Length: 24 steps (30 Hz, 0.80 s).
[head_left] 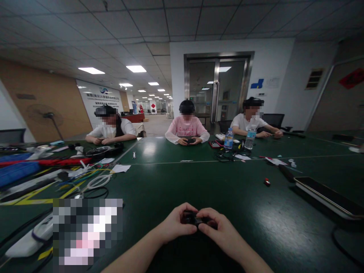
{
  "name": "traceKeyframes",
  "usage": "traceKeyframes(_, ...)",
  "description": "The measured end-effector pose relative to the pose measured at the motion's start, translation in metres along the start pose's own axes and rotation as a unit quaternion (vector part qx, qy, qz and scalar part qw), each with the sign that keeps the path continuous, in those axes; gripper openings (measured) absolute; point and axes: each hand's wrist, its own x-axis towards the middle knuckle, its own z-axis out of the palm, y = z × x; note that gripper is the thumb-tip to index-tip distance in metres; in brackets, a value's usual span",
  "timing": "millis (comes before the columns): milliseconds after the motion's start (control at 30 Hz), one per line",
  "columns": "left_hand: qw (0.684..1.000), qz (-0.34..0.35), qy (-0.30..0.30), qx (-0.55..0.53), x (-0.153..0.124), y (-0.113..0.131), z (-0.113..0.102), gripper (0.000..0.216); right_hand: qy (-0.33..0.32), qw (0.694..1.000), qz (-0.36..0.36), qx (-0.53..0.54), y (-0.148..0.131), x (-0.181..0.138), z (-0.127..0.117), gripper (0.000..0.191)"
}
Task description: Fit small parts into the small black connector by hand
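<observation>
A small dark object [196, 218] with a glossy black surface is between my two hands, just over the near edge of the green table [222, 189]. My left hand [179, 223] is closed on its left side, thumb below and fingers curled over the top. On the other side my right hand [214, 224] grips it the same way, the thumbs almost meeting in front. The fingers cover most of the object, so its exact kind cannot be made out.
Cables [98, 182], a white power strip [31, 239] and blue trays [18, 172] crowd the left. To the right lie a phone-like slab [327, 197] and a small red item [266, 182]. Two bottles [228, 139] stand farther back. Three people [187, 127] sit across the table.
</observation>
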Motion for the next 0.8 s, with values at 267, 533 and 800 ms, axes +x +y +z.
traceKeyframes(267,0.999,0.009,0.005,-0.043,-0.0012,0.0027,0.0004,0.050,0.016,1.000,-0.012,-0.010,0.0029,0.0013,0.0029,0.018)
traceKeyframes(533,0.998,0.014,-0.007,-0.054,0.0015,-0.0025,0.0004,0.051,0.023,1.000,-0.007,-0.018,0.0043,0.0015,0.0018,0.018)
traceKeyframes(800,0.999,0.013,-0.001,-0.039,0.0022,-0.0044,0.0000,0.049,0.012,1.000,0.000,-0.019,0.0052,0.0020,0.0008,0.019)
